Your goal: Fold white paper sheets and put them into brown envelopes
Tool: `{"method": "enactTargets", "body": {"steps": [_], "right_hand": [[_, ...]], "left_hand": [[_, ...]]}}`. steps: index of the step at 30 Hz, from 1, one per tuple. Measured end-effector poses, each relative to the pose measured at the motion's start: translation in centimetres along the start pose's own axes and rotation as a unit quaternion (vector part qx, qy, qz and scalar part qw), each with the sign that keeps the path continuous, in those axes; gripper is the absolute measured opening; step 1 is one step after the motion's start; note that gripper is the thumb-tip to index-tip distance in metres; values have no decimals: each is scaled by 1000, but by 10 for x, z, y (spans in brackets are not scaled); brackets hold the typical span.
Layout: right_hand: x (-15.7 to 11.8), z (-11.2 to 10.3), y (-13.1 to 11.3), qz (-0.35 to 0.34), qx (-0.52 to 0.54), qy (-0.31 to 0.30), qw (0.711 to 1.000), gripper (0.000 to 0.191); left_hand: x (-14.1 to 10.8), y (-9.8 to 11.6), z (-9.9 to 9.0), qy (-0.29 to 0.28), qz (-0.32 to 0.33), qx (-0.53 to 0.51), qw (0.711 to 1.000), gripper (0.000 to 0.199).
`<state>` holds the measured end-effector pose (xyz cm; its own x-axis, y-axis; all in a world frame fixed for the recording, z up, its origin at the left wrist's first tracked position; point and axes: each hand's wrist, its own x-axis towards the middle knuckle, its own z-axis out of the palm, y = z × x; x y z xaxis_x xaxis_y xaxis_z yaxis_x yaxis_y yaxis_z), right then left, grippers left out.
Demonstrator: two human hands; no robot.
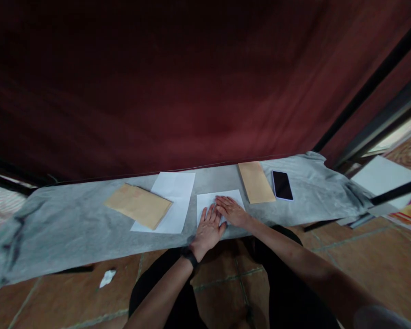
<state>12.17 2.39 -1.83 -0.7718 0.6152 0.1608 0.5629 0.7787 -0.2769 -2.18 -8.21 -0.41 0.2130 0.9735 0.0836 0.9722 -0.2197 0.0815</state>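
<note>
A small sheet of white paper (202,199), perhaps folded, lies on the grey cloth-covered table in front of me. My left hand (209,227) presses flat on its lower part with fingers stretched out. Just right of it, my right hand (231,211) also lies flat on the paper, its fingertips close to the left fingers. Both palms cover much of the sheet, so any crease beneath them is hidden. To the left, a larger white sheet (181,192) is partly covered by brown envelopes (139,204).
Another brown envelope (256,182) lies to the right, beside a phone (282,185) with a dark screen. The narrow table's grey cloth (85,219) is wrinkled at both ends. A dark red curtain (205,109) hangs behind. White scrap (107,278) lies on the tiled floor.
</note>
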Motion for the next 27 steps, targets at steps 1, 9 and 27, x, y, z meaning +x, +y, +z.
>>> {"method": "enactTargets", "body": {"steps": [1,9,27], "right_hand": [[3,-1,4,4,-2,-7,1000,48],[21,1,10,39,-48,16,998,50],[-20,0,-33,99,-43,69,992,53]], "left_hand": [[0,-1,2,1,0,-4,1000,59],[8,-20,9,35,-78,-17,996,57],[22,-27,-7,42,-83,-19,996,58]]}}
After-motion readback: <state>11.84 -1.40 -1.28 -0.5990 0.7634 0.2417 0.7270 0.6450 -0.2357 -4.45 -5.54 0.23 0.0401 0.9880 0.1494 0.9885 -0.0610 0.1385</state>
